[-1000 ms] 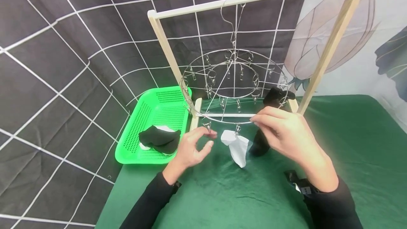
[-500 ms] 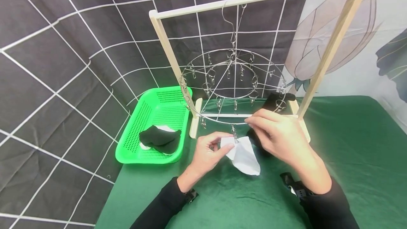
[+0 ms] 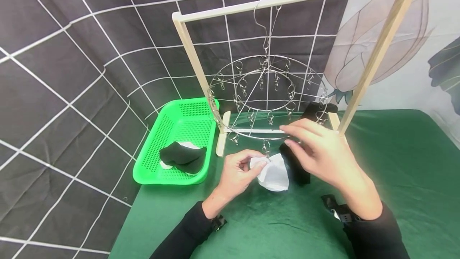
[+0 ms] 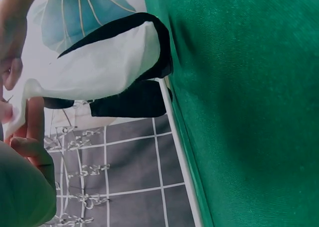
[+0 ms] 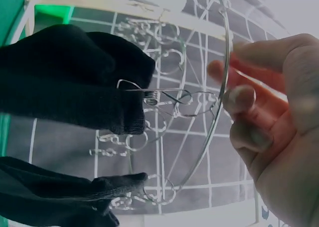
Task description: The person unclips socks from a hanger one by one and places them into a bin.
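Big round silver wire hanger point(image 3: 265, 68) up top; R hand point(image 3: 321, 153) at its rim, fingers parted, can't tell if gripping. L hand point(image 3: 233, 175) pinches white fabric sock point(image 3: 276, 177) under small silver clip point(image 3: 266, 146). Best: cuff flat, rim steady, tug v. gently.

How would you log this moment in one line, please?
left hand: pinches white sock; white sock: at metal clip; right hand: fingers at hanger ring, contact unclear; green basket: holds black cloth

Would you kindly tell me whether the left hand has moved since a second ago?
Yes: the left hand has moved right, away from the basket, to the white sock.
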The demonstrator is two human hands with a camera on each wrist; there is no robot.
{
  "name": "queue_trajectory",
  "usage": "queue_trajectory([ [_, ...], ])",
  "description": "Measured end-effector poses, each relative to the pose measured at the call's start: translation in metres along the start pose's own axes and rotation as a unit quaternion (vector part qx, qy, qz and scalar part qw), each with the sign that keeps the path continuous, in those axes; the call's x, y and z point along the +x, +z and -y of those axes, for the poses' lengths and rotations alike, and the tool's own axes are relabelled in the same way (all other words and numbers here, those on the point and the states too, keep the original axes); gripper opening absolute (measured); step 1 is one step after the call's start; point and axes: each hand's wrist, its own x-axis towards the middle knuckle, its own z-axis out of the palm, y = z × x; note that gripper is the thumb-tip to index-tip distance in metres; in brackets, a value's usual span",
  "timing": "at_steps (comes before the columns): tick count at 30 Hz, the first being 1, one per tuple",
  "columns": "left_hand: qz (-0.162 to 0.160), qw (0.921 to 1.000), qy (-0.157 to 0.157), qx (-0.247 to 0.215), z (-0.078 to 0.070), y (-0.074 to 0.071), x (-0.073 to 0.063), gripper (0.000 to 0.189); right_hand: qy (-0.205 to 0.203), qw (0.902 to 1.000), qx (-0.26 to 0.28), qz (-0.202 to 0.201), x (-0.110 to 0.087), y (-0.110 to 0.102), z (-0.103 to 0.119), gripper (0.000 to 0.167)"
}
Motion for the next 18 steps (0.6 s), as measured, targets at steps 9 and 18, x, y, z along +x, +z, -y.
queue_trajectory([
  [9, 0.015, 0.9996, -0.02, -0.016, 0.0, 0.007, 0.002, 0.014, 0.017, 0.9964, 0.065, 0.053, -0.008, -0.013, -0.006, 0.021],
  [18, 0.024, 0.9995, 0.005, -0.017, 0.0, 0.01, 0.003, 0.014, 0.041, 0.9796, 0.111, 0.163, -0.013, 0.017, -0.003, 0.03],
])
